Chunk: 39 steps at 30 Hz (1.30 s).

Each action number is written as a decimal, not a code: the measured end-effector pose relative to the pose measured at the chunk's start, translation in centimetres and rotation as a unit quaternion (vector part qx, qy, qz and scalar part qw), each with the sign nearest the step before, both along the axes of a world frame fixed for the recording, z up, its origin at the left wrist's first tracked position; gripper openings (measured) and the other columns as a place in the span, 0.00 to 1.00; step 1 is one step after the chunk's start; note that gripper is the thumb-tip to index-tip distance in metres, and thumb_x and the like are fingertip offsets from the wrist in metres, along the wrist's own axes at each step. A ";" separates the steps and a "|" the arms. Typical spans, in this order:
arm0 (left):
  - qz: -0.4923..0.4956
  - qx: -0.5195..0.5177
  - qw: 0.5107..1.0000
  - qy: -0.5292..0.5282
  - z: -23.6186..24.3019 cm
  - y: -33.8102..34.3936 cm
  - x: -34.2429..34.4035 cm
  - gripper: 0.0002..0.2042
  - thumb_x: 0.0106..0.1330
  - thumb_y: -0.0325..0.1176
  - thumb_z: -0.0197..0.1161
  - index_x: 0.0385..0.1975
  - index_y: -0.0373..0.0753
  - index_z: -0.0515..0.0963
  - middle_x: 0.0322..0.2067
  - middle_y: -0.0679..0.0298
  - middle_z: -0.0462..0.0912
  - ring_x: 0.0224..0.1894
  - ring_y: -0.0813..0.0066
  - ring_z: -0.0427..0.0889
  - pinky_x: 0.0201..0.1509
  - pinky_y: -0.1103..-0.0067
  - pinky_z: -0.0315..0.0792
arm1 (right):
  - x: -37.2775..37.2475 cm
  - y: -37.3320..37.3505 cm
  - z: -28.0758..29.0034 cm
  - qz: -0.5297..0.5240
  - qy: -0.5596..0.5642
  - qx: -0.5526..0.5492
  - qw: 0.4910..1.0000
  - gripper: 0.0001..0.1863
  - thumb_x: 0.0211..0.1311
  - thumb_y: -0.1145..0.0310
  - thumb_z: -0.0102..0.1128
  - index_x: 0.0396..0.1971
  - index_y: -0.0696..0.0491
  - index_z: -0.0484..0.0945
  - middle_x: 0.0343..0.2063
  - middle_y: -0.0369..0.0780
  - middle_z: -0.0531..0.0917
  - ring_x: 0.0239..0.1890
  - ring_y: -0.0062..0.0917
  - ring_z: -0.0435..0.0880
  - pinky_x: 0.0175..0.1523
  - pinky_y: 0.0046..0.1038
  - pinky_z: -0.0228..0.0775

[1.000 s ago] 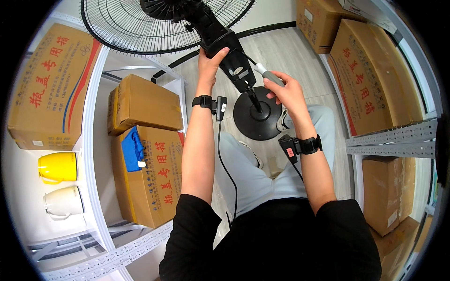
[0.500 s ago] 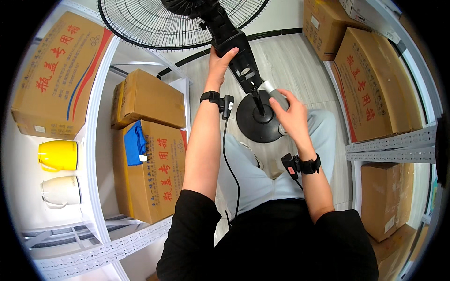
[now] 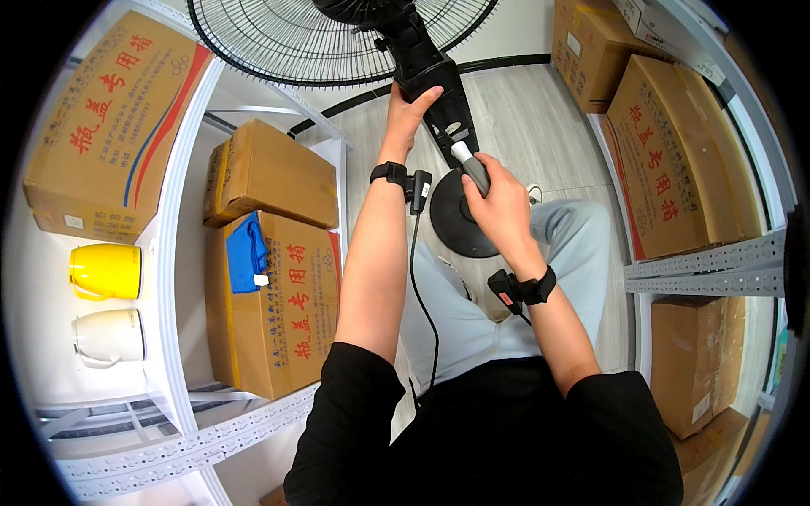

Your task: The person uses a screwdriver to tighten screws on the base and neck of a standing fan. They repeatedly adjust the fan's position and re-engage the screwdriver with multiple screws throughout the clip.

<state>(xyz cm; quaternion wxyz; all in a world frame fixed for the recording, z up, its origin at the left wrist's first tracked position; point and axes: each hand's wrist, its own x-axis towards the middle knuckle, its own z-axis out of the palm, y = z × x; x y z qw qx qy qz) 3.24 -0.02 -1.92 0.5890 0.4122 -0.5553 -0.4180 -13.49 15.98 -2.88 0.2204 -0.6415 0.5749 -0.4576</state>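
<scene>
Right hand (image 3: 504, 209): fingers closed round the grey handle of a white-collared tool (image 3: 476, 172), the collar standing clear beyond the fingertips, just at the lower end of the fan neck (image 3: 453, 105). Left hand (image 3: 404, 122): fingers wrapped on the neck's left side higher up, thumb across its near face. Right hand and tool partly hide the round black base (image 3: 450, 221) on the floor (image 3: 506, 105); wire grille (image 3: 261, 51) spreads upper left. Cartons on shelves both sides; blue cloth (image 3: 245, 255) draped over a left one, yellow mug (image 3: 107, 271) and white mug (image 3: 110, 336) farther left. Tool's long axis slants, collar end up-left toward the neck; tip indistinct against black. Neck runs upper left to lower right.
</scene>
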 end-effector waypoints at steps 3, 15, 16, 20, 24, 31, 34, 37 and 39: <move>0.004 -0.003 1.000 0.006 -0.3 -0.2 0.3 0.34 0.48 0.39 0.75 0.54 0.35 0.66 0.49 0.60 0.75 0.51 0.72 0.73 0.57 0.77 0.66 | 0.4 0.5 0.3 -0.005 0.071 -0.039 0.997 0.20 0.56 0.66 0.59 0.50 0.51 0.72 0.35 0.45 0.80 0.34 0.45 0.82 0.39 0.41 0.74; 0.010 -0.009 1.000 0.011 -0.3 0.0 0.0 0.32 0.50 0.38 0.75 0.53 0.36 0.67 0.48 0.61 0.76 0.50 0.72 0.74 0.57 0.77 0.66 | 1.3 0.5 0.1 -0.011 0.048 -0.018 0.999 0.21 0.59 0.63 0.58 0.51 0.56 0.71 0.36 0.50 0.78 0.31 0.50 0.80 0.37 0.45 0.74; 0.012 -0.013 1.000 0.011 -0.3 0.0 0.1 0.32 0.50 0.38 0.75 0.53 0.36 0.67 0.48 0.61 0.76 0.50 0.72 0.74 0.57 0.77 0.66 | 1.3 0.5 0.2 -0.011 0.049 -0.019 0.999 0.21 0.60 0.62 0.57 0.51 0.56 0.71 0.34 0.50 0.79 0.31 0.51 0.80 0.37 0.46 0.73; 0.007 -0.007 1.000 0.007 -0.2 0.1 -0.1 0.31 0.50 0.37 0.74 0.53 0.36 0.67 0.49 0.61 0.76 0.51 0.72 0.74 0.57 0.77 0.66 | 0.1 -1.1 0.3 0.101 -0.177 0.172 0.964 0.21 0.63 0.59 0.55 0.49 0.59 0.71 0.29 0.46 0.82 0.25 0.37 0.82 0.30 0.33 0.73; 0.018 -0.010 1.000 0.010 -0.4 0.0 -0.1 0.31 0.50 0.37 0.74 0.53 0.36 0.67 0.49 0.61 0.76 0.50 0.72 0.74 0.57 0.77 0.67 | -1.2 -1.8 0.7 0.190 -0.490 0.318 0.789 0.22 0.66 0.57 0.52 0.49 0.60 0.71 0.30 0.41 0.83 0.25 0.18 0.81 0.27 0.17 0.68; 0.007 -0.016 1.000 0.019 -0.2 0.3 -0.1 0.31 0.51 0.36 0.74 0.53 0.36 0.67 0.48 0.62 0.76 0.50 0.73 0.74 0.57 0.78 0.67 | 0.3 0.2 0.9 0.025 0.045 0.014 0.999 0.22 0.56 0.64 0.60 0.51 0.54 0.71 0.40 0.51 0.77 0.35 0.41 0.81 0.37 0.35 0.75; 0.007 -0.022 0.999 0.023 -0.1 0.4 -0.2 0.31 0.51 0.36 0.74 0.53 0.36 0.67 0.48 0.62 0.76 0.50 0.73 0.75 0.57 0.78 0.67 | 0.6 -0.1 0.7 0.019 -0.002 0.029 0.999 0.20 0.57 0.63 0.60 0.49 0.54 0.72 0.35 0.48 0.78 0.29 0.39 0.82 0.35 0.35 0.75; 0.013 -0.024 0.999 0.023 -0.1 0.3 -0.3 0.31 0.51 0.36 0.74 0.53 0.36 0.67 0.48 0.61 0.76 0.50 0.73 0.75 0.56 0.78 0.67 | 0.1 -1.3 0.5 0.104 -0.279 0.208 0.932 0.19 0.59 0.62 0.59 0.48 0.54 0.73 0.30 0.46 0.79 0.24 0.36 0.82 0.32 0.34 0.75; 0.017 -0.023 0.999 0.021 -0.3 0.1 -0.1 0.31 0.51 0.36 0.74 0.53 0.36 0.67 0.48 0.62 0.76 0.50 0.73 0.75 0.56 0.78 0.67 | -0.8 -2.2 0.2 0.160 -0.500 0.318 0.790 0.19 0.59 0.62 0.59 0.48 0.54 0.73 0.28 0.45 0.80 0.22 0.34 0.82 0.31 0.34 0.74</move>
